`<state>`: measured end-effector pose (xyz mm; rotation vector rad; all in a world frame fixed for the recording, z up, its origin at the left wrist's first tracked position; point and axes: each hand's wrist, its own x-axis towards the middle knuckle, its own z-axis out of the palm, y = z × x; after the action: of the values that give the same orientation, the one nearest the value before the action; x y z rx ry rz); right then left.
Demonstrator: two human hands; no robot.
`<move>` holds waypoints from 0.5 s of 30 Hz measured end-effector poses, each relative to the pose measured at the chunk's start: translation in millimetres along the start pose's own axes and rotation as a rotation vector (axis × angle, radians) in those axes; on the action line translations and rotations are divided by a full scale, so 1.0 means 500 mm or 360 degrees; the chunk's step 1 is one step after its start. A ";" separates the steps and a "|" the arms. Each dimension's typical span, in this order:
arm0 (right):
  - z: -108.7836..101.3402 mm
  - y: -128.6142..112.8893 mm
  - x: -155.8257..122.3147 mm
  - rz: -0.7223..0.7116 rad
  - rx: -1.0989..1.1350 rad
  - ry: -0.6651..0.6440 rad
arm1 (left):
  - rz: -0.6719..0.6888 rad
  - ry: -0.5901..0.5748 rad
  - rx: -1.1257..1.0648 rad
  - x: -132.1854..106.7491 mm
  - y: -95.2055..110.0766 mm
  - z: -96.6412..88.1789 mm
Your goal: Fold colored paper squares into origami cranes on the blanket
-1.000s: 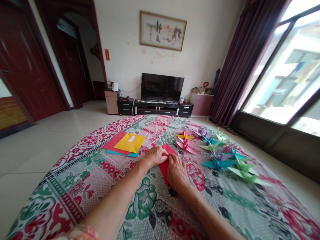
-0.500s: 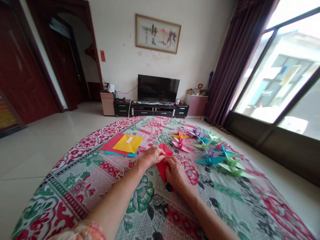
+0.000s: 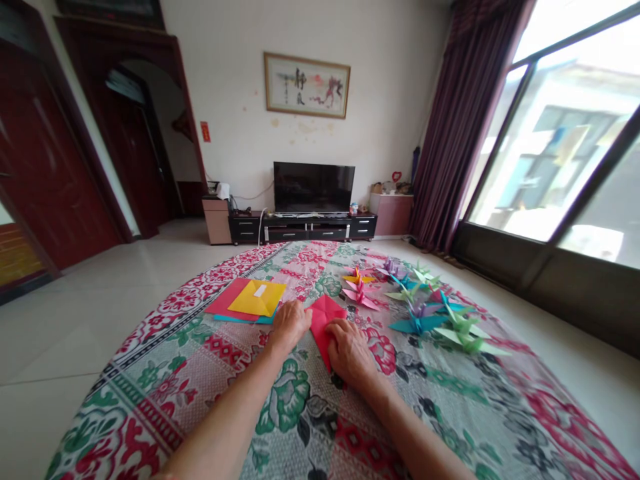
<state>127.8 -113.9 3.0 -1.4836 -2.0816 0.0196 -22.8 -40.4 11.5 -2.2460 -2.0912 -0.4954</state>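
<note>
A folded red paper [image 3: 325,316] lies on the flowered tablecloth [image 3: 210,373] in front of me. My left hand [image 3: 289,325] rests at the paper's left edge, knuckles up and fingers curled down onto it. My right hand [image 3: 350,350] presses on the paper's near right part, fingers bent and close together. Both hands touch the red paper and hold it flat against the cloth. A stack of flat coloured sheets [image 3: 249,299], yellow on top of red and teal, lies just left of my left hand.
Several folded paper cranes [image 3: 420,303] in pink, yellow, purple, teal and green stand on the cloth to the right. Beyond the round table is tiled floor [image 3: 100,280], a television [image 3: 313,188] on a low cabinet, dark doors at left and a large window at right.
My left hand has slid off the top of the red paper to its left edge, baring more of the paper. The right hand stays pressed on it. The camera has tilted slightly.
</note>
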 end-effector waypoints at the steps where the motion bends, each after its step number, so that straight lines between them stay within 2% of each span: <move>1: -0.001 0.000 0.000 0.0006 0.0002 -0.0002 | -0.0026 -0.0041 0.0009 0.003 0.001 -0.002; 6: 0.002 0.002 0.001 -0.0001 0.0009 -0.0010 | -0.0130 -0.0145 -0.0075 0.016 0.008 -0.007; 11: 0.007 0.016 0.014 -0.0069 0.0025 -0.0009 | -0.0170 -0.0098 -0.0350 0.038 0.014 0.002; 15: 0.011 0.029 0.039 -0.0084 0.0020 -0.0022 | -0.0266 -0.0151 -0.0566 0.056 0.023 0.010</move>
<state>133.5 -89.8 2.4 -1.4245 -2.1269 0.0221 -9.2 -13.2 16.2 -2.3172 -2.4193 -0.8472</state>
